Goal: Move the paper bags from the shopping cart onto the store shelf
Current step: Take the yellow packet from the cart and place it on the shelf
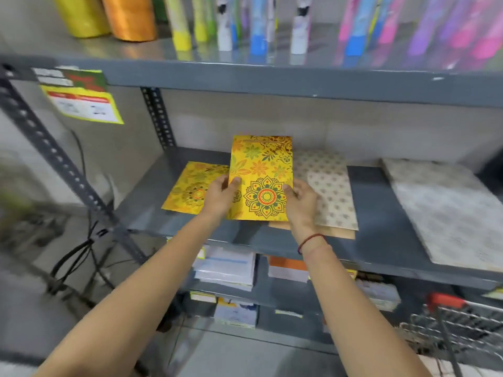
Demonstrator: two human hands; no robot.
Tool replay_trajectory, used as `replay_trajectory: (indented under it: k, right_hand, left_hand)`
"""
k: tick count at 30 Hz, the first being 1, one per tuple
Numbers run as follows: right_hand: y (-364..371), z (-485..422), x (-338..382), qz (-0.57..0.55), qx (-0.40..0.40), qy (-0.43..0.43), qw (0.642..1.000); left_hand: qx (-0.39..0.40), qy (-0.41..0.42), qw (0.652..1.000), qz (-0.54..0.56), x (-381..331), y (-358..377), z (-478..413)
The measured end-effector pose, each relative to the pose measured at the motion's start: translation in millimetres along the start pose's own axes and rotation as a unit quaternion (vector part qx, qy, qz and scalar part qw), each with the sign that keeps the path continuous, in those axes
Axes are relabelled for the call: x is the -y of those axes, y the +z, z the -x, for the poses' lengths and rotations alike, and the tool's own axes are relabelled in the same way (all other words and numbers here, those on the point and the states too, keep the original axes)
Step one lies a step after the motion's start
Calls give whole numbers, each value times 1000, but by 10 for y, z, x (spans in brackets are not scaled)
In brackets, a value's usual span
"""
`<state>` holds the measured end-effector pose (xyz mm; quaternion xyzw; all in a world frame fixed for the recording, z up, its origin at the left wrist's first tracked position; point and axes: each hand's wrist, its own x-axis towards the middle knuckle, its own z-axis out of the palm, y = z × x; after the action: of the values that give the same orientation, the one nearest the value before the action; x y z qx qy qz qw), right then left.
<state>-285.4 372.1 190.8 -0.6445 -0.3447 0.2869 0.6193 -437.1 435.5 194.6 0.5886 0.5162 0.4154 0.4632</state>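
A flat yellow paper bag (262, 170) printed with flowers and a mandala is held above the grey middle shelf (381, 213). My left hand (220, 195) grips its lower left edge and my right hand (300, 200) grips its lower right edge. A second yellow bag of the same print (190, 186) lies flat on the shelf to the left. Beige patterned bags (334, 197) lie flat to the right, partly under the held bag. The wire shopping cart (460, 327) with a red handle shows at the bottom right corner.
A large pale patterned bag (446, 210) lies at the shelf's right end. The upper shelf carries coloured rolls and tubes (258, 25). Stacks of paper packs (228, 268) fill the lower shelves. A price label (84, 102) hangs at the upper left, and black cables (81, 246) trail beside the slotted upright.
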Motion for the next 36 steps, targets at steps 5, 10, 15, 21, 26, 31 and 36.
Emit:
replay_trajectory:
  k: [5,10,15,21,26,31,36]
  right_hand:
    - [848,-25,2,11,10,35,999]
    - [1363,-31,-39,98,69,18,993]
    - [1626,-79,-202,182,133,8,974]
    - [1782,-48,-339,259,188,-3,947]
    - [1834,-16,-407,286,166,-15,944]
    - [1846,-27,-438,288,133,-23,948]
    - [1741,-26,-551,290,124,-24,949]
  left_hand:
    - [-35,-95,994,38,328,-708,-187]
    - [-107,-86,990,4,468,-1167,-490]
    - [-129,-69,980,-138,695,-1371,-707]
    - [-98,-31,969,-223,980,-1498,-708]
    - [-69,-44,971,-223,1090,-1588,-725]
    - [-89,-47,972,-211,1057,-1589,-845]
    - [-51,-29,976,-209,1044,-1509,-889]
